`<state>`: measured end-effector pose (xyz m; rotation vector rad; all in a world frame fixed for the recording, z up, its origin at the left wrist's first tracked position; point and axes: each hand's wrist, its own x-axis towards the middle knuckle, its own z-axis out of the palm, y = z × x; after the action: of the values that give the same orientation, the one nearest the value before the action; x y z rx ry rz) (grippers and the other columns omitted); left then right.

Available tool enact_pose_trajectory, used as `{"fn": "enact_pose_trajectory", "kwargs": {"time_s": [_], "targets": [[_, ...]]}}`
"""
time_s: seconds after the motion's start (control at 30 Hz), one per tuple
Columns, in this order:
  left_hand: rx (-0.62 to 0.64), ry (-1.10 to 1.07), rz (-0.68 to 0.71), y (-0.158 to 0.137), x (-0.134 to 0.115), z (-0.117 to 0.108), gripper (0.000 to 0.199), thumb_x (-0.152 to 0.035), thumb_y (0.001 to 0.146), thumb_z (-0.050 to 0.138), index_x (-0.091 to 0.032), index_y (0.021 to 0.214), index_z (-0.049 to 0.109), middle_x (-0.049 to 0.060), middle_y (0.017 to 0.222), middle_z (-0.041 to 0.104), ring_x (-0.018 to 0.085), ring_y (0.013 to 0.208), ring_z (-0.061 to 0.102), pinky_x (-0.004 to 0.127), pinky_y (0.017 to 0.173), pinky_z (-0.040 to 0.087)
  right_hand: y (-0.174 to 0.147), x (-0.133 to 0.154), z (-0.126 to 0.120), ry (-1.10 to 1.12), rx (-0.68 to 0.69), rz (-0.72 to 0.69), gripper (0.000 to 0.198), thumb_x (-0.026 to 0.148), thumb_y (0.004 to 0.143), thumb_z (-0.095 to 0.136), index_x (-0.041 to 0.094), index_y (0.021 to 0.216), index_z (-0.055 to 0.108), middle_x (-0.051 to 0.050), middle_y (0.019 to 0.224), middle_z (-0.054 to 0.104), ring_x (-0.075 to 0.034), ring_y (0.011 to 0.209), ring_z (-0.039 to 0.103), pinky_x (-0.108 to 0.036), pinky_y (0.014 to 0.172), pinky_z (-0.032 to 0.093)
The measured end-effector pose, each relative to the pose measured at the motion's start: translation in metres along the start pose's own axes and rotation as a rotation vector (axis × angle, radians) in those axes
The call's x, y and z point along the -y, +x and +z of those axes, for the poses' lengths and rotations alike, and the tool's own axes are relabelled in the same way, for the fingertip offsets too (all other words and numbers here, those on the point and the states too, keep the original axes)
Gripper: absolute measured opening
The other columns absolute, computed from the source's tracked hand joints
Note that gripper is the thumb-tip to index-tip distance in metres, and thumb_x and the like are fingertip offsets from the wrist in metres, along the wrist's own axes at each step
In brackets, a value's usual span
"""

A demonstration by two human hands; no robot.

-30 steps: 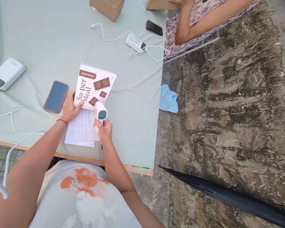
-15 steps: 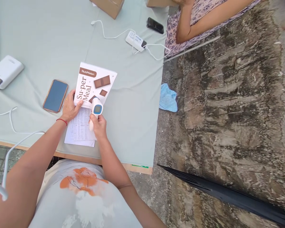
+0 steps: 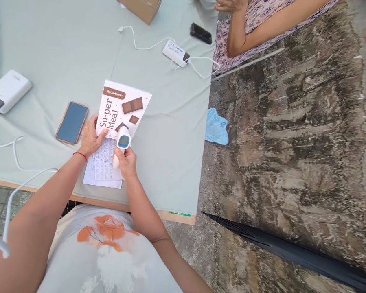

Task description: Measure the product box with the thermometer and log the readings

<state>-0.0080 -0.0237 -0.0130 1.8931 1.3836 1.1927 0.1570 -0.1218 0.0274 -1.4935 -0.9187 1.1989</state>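
My left hand grips the lower left edge of a white and brown NutriMotion Su-per Meal box, its thumb on the printed face. A white handheld infrared thermometer with a blue-framed screen is gripped in my right hand. Its head overlaps the lower edge of the box in view; whether they touch I cannot tell. Beneath my hands lie printed sheets of paper, partly covered by the box and my right hand. A phone in a brown case lies just left of my left hand.
On the cloth-covered table lie a large white power bank, a smaller one with white cables, and a black device. A cardboard box stands at the back. Another person's arm is at upper right.
The thermometer has shifted slightly left and tilted a little in my right hand. At the upper right, the other person's hand has moved, and the cardboard piece beside it is out of view.
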Motion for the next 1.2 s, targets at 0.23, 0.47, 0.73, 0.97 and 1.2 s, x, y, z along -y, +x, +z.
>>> {"fn": "enact_pose_trajectory", "kwargs": {"time_s": [0.23,0.47,0.73,0.97,1.2], "targets": [[0.027,0.002,-0.016,0.001,-0.002,-0.001,0.088,-0.091,0.095,0.044,-0.02,0.148,0.046,0.02,0.141,0.062,0.039,0.127,0.064,0.055,0.109,0.048,-0.009,0.017,0.0,0.203,-0.016,0.112,0.051,0.067,0.065,0.083,0.025,0.084,0.061,0.005,0.07,0.061,-0.013,0.061,0.055,-0.03,0.061,0.05],[0.021,-0.027,-0.014,0.001,-0.002,-0.002,0.089,-0.091,0.094,0.048,-0.021,0.149,0.046,0.02,0.142,0.064,0.04,0.129,0.064,0.058,0.111,0.048,-0.026,0.03,-0.03,0.198,-0.143,0.146,0.05,0.064,0.065,0.083,0.024,0.083,0.062,0.004,0.068,0.061,-0.014,0.062,0.055,-0.03,0.059,0.049],[0.041,-0.03,-0.006,0.004,-0.003,-0.006,0.087,-0.09,0.094,0.05,-0.022,0.149,0.045,0.02,0.143,0.063,0.04,0.129,0.065,0.058,0.11,0.051,-0.038,0.03,-0.053,0.14,-0.196,0.113,0.047,0.062,0.07,0.082,0.022,0.09,0.068,0.002,0.072,0.066,-0.016,0.063,0.058,-0.031,0.06,0.051],[0.071,-0.013,0.043,0.006,-0.006,-0.009,0.087,-0.089,0.096,0.048,-0.021,0.15,0.042,0.02,0.143,0.062,0.04,0.13,0.064,0.057,0.109,0.051,-0.006,-0.002,-0.085,-0.391,-0.336,0.025,0.053,0.056,0.065,0.082,0.022,0.105,0.076,-0.004,0.1,0.07,-0.022,0.089,0.064,-0.04,0.087,0.056],[0.043,-0.047,0.12,0.005,0.004,-0.003,0.093,-0.089,0.094,0.05,-0.022,0.156,0.035,0.021,0.15,0.056,0.04,0.137,0.059,0.056,0.115,0.047,0.015,-0.038,-0.109,-0.857,-0.41,-0.049,0.049,0.052,0.077,0.075,0.022,0.116,0.072,-0.009,0.107,0.068,-0.028,0.102,0.064,-0.046,0.092,0.053]]}}
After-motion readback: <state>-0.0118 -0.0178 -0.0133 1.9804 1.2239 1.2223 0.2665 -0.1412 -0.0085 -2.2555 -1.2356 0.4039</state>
